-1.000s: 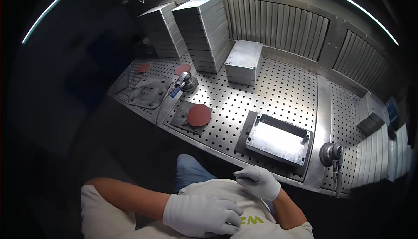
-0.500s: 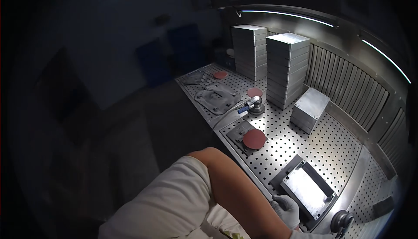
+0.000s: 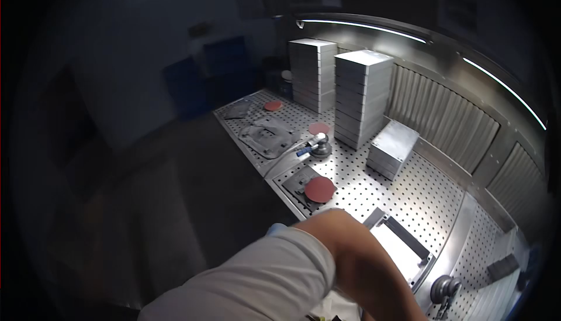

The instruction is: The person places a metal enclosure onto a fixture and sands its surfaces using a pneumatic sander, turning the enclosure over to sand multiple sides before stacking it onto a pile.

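My bent left arm (image 3: pixel 374 262), in a light short sleeve, crosses the lower middle of the head view. Its hand lies beyond the bottom edge, and my right hand is out of sight too. Behind the forearm lies a shallow rectangular metal housing (image 3: pixel 403 251), brightly lit, with a dark strip along its far side; the arm covers its near part. To its right a round-headed sander (image 3: pixel 444 289) rests on the perforated bench, and I see no hand on it. A small light-blue patch (image 3: pixel 276 228) shows beside the sleeve; I cannot make out what it is.
Two tall stacks of metal boxes (image 3: pixel 359 102) and a low stack (image 3: pixel 392 148) stand along the slatted back wall (image 3: pixel 444 110). Another sander (image 3: pixel 320 147) with a hose, red abrasive discs (image 3: pixel 320 189) and a grey flat plate (image 3: pixel 269 137) lie on the perforated bench (image 3: pixel 356 198).
The camera view has shifted, so the bench things sit further left. My elbow has moved right across the housing's near side. A grey-gloved hand beside the housing has gone from sight.
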`<state>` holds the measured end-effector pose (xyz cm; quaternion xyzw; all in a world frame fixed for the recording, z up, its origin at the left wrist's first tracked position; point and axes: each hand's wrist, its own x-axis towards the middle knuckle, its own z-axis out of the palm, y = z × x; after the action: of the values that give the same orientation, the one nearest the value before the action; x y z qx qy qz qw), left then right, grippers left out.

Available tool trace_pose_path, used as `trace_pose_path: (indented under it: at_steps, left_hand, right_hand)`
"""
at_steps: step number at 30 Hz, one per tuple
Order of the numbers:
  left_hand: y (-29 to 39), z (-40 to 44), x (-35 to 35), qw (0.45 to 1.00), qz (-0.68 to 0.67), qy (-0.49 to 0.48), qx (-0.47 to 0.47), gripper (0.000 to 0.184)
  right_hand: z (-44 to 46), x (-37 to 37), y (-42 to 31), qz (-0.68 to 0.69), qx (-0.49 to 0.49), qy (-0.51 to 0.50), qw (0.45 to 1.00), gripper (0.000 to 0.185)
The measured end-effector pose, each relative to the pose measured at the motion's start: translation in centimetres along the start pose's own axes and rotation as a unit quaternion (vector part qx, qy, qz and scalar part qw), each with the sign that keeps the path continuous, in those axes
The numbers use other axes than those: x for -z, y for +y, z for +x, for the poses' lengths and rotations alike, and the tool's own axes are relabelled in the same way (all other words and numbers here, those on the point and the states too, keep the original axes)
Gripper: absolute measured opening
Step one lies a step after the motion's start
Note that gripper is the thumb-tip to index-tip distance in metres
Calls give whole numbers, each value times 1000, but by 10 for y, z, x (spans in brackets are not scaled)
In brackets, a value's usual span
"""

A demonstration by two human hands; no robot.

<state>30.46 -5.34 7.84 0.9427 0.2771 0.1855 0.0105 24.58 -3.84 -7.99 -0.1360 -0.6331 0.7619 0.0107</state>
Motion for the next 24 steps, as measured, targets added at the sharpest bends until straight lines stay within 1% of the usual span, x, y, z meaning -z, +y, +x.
trace_pose_path:
  at_steps: [2,3,4,5,6,7,8,9,11,13,14,15,16,17,19,20,23,24]
  left_hand:
    - [4,-17,6,1000,13,-14,0,21]
    - [5,-31,11,1000,18,-24,4,21]
    - [3,-49,17,999,19,-29,9,22]
    - [1,-68,20,1000,-6,-17,20,22]
    - [0,-93,20,998,-42,36,35,22]
    - [-7,-109,31,993,-78,-69,48,15]
    - [-10,-132,28,995,-51,-72,55,15]
    - [-9,-154,27,995,-22,-74,64,14]
    - [5,-188,32,985,-44,-122,110,17]
    - [7,-208,40,981,-64,-112,145,23]
    - [10,-212,45,977,-81,-146,131,26]
    - [9,-212,54,973,-93,-177,116,29]
    - [7,-211,61,968,-102,-206,104,32]
    - [7,-210,65,962,-145,-209,103,34]
    - [0,-211,75,945,-214,-224,102,38]
    - [-1,-216,75,934,-243,-242,103,50]
    - [-6,-237,74,927,-338,-124,102,49]
    - [-9,-249,66,907,-402,-36,124,40]
  right_hand:
    - [4,-3,-4,50,-32,-21,998,26]
    - [5,-4,-9,23,-32,-16,999,26]
    - [6,-9,-20,-58,-33,19,998,32]
    - [7,-12,-29,-171,4,24,985,30]
    - [9,-13,-25,-133,-14,21,991,30]
    - [21,-7,2,-114,-10,4,993,31]
    - [16,-15,-15,-102,-57,12,993,32]
    - [22,-11,-2,-73,-34,-12,997,32]
    - [24,-9,9,-115,-3,-24,993,33]
    - [22,-9,5,-199,19,-37,979,34]
    - [19,-11,-3,-184,0,-38,982,33]
    - [14,-14,-18,-175,-46,-32,983,33]
    - [17,-12,-14,-194,-10,-27,980,33]
    - [15,-12,-8,-212,22,-26,977,33]
    - [11,-9,-11,-209,8,-25,978,34]
    - [11,-6,-2,-213,25,-13,977,33]
    - [-3,3,10,-179,2,19,984,31]
    - [-10,6,9,-162,-15,33,986,29]
